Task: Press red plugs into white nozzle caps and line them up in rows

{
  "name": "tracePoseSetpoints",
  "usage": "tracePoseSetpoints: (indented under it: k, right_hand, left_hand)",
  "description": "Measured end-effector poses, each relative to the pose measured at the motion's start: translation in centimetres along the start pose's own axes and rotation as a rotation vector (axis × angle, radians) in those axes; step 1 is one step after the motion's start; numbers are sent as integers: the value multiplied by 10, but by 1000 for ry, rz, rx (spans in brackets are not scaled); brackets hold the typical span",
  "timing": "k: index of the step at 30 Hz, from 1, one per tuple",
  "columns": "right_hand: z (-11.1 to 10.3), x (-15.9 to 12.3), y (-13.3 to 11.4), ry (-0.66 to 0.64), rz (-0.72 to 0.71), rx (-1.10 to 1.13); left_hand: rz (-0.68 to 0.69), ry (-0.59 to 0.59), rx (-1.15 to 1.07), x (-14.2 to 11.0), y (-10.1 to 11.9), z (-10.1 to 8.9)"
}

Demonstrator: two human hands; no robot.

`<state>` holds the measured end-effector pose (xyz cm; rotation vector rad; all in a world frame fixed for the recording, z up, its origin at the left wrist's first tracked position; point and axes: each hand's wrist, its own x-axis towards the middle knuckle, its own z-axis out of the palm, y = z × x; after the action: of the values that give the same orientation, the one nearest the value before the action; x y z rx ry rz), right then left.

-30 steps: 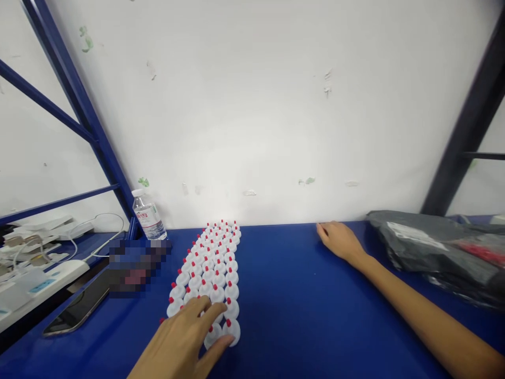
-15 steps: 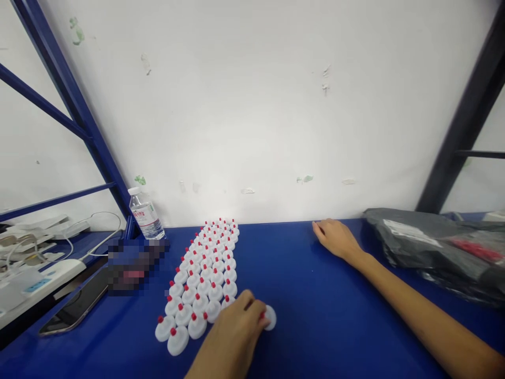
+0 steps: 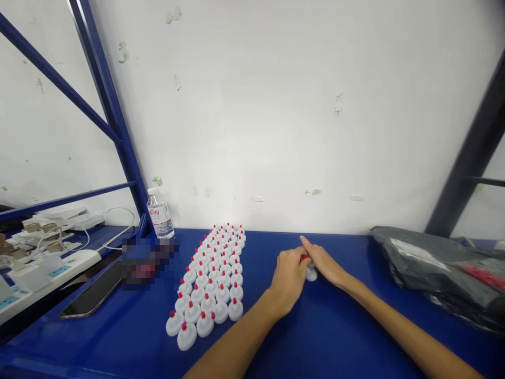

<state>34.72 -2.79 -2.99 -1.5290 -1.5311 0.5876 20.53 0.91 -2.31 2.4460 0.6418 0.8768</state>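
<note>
My left hand (image 3: 291,271) is closed, its fingers pinching the red cap of a small, squat white bottle (image 3: 311,273) over the right part of the blue table (image 3: 272,337). Close against it on the right is my right hand (image 3: 324,265), fingers stretched out and the hand touching or nearly touching the bottle. Between them they hide much of the bottle. To the left, several rows of like white bottles (image 3: 208,303) with red caps stand upright in a tight block.
A clear water bottle (image 3: 161,218) stands by the blue rack post (image 3: 122,126). On the left lie a phone (image 3: 92,292), a blurred-out item and a white power strip (image 3: 59,271) with chargers and cables. A dark plastic parcel (image 3: 430,263) lies at the right, before the white wall.
My left hand has carried the white bottle from beside the block to the far right, up to my right hand. The right hand's fingers have straightened. The camera view has shifted.
</note>
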Motion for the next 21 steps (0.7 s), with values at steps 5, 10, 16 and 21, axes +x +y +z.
tracePoseSetpoints:
  k: [5, 10, 16, 21]
  right_hand:
    - [-4, 1, 1, 49, -11, -138]
    - [-18, 3, 11, 88, 7, -278]
    - [-26, 5, 20, 102, 15, -390]
    - [-24, 1, 15, 149, -6, -485]
  left_hand:
    - [-43, 28, 25, -2, -4, 10]
    - [-122, 34, 145, -2, -8, 6]
    - [-156, -44, 303, -10, -8, 3]
    - [-119, -62, 385, -15, 18, -5]
